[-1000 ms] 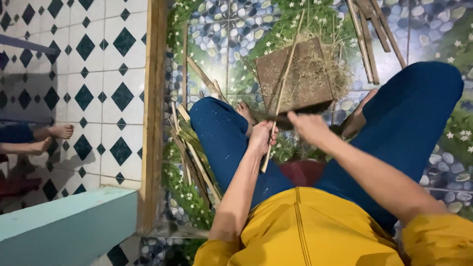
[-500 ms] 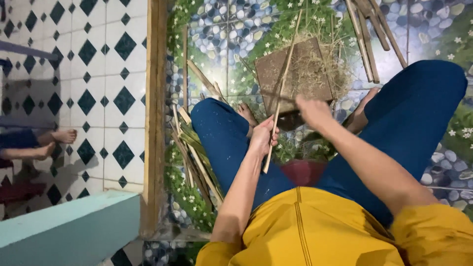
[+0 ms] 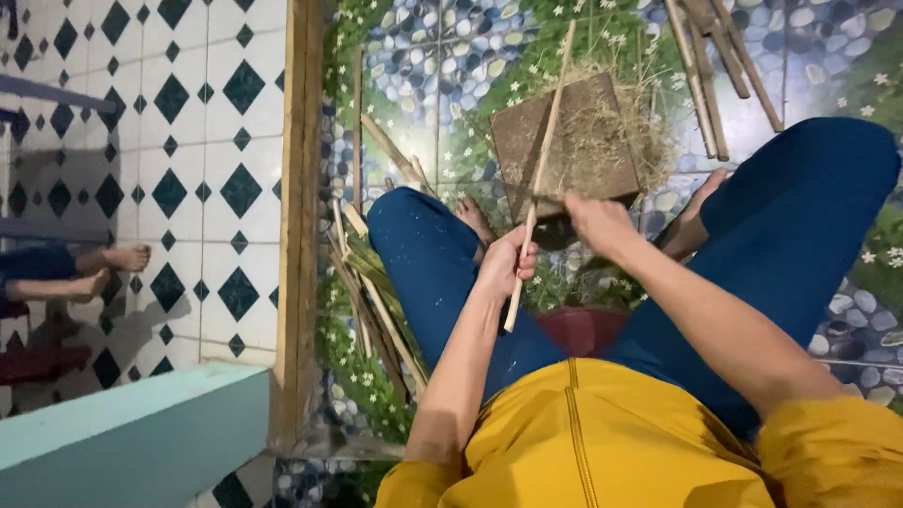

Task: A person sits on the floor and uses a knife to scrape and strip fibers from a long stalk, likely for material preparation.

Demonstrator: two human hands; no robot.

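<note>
A long bamboo stick (image 3: 538, 179) slants over a brown block (image 3: 564, 141) strewn with dry shavings. The left hand (image 3: 506, 265) is closed around its lower part; the right hand (image 3: 598, 222) rests at the block's near edge, grip unclear. More split sticks (image 3: 372, 292) lie left on the pebble-patterned floor (image 3: 423, 56), bounded by a wooden frame (image 3: 299, 188).

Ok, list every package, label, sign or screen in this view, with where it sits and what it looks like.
None in view: no package, label, sign or screen.
Left hand: grips a thin bamboo stick.
Right hand: at the near edge of a brown square block strewn with dry shavings.
Patterned floor tiles: pebbles and flowers, decoration only.
</note>
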